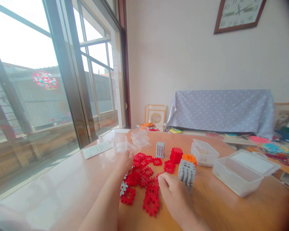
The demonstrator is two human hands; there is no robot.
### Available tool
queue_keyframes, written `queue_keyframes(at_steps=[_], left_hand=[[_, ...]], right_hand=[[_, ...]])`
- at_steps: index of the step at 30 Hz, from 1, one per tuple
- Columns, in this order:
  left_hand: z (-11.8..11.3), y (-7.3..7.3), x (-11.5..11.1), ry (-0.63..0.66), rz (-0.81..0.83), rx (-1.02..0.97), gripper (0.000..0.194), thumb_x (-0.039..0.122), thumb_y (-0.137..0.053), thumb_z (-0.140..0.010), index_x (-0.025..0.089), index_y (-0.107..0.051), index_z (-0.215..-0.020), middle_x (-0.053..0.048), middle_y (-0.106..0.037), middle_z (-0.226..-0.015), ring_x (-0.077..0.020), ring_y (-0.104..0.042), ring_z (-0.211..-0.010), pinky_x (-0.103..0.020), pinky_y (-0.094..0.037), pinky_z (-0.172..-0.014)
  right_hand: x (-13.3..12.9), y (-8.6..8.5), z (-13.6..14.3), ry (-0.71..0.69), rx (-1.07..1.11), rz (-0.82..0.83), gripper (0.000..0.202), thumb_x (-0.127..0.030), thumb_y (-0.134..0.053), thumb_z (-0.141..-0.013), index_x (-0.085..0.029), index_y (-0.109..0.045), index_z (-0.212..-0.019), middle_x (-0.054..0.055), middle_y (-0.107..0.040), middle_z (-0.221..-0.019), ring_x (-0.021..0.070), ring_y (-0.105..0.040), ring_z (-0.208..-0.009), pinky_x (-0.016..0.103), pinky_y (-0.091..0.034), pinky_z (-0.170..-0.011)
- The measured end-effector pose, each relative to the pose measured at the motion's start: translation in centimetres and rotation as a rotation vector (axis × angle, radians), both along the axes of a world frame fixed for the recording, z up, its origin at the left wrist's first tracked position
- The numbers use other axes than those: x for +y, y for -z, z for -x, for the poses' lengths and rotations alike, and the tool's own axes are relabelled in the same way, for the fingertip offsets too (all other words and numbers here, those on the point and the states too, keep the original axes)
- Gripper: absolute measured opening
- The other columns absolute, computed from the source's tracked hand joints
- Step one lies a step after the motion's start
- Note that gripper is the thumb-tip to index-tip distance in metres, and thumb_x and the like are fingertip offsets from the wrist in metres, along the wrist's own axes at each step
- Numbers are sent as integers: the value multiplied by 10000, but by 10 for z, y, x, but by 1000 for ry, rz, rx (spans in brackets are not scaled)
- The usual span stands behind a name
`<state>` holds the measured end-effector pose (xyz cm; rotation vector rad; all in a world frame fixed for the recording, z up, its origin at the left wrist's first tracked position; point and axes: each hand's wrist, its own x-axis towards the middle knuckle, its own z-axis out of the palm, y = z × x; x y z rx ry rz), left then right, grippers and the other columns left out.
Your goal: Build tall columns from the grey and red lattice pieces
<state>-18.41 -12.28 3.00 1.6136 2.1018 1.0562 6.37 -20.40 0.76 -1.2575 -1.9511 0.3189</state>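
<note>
A pile of red notched tiles (135,177) lies on the tabletop (207,211). The person's left hand (128,159) is at the pile's far left edge, its fingers mostly hidden; whether its grip is clenched or grasping anything cannot be told. The right hand (175,193) is at the pile's right edge, fingers curled in, and whether its grip has a tile is unclear. Right of the pile stands a tall grey stack (186,172) with orange pieces (189,158) behind its top; a smaller grey stack (160,150) stands beyond the pile. Farther right of it sits an open clear box (238,179).
</note>
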Motion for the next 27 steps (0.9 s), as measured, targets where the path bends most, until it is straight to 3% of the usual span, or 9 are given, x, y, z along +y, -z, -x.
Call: queue_keyframes(at_steps=[4, 8, 13, 19, 23, 27], left_hand=[[-1, 10, 4, 65, 23, -32, 289, 397, -517, -869, 189, -588, -681, -116, -701, -783, -256, -659, -817, -323, -443, -738], [-3, 12, 9, 119, 40, -90, 290, 363, -411, -900, 180, -634, -865, -65, -704, -754, -194, -638, -662, -281, -441, -628], [5, 13, 7, 84, 57, 3, 104, 258, -555, -755, 185, -616, -795, -60, -665, -712, -232, -621, -711, -305, -416, -652], [2, 24, 1, 170, 154, 347, 211, 286, -681, -662, 236, -647, -864, -87, -716, -931, -315, -636, -940, -367, -428, -799], [-1, 20, 0, 145, 156, 409, 208, 296, -665, -698, 250, -646, -900, -93, -725, -922, -321, -637, -960, -402, -411, -854], [-3, 9, 1, 37, 103, 305, 83, 282, -583, -778, 234, -629, -827, -85, -706, -817, -283, -655, -841, -371, -411, -780]], right_hand=[[0, 2, -1, -6, -4, -13, 352, -367, -389, -1007, -243, -575, -736, 22, -659, -689, 191, -601, -668, 268, -346, -606], [0, 1, -3, -15, 10, -13, 349, -377, -390, -1010, -242, -561, -739, 15, -647, -697, 192, -585, -683, 271, -343, -627], [-3, -5, -4, -21, 31, 17, 352, -379, -395, -1011, -240, -558, -731, 11, -635, -694, 188, -571, -688, 273, -334, -635], [-4, -4, -2, -18, 48, -13, 355, -362, -408, -1009, -230, -548, -711, -6, -617, -669, 167, -552, -664, 265, -323, -633], [-7, -8, 0, -15, 62, -21, 356, -340, -409, -1006, -223, -571, -711, -9, -620, -667, 158, -552, -662, 257, -329, -630], [-9, -12, 1, -23, 76, -16, 346, -304, -415, -996, -217, -603, -720, -7, -635, -692, 155, -568, -690, 248, -350, -648]])
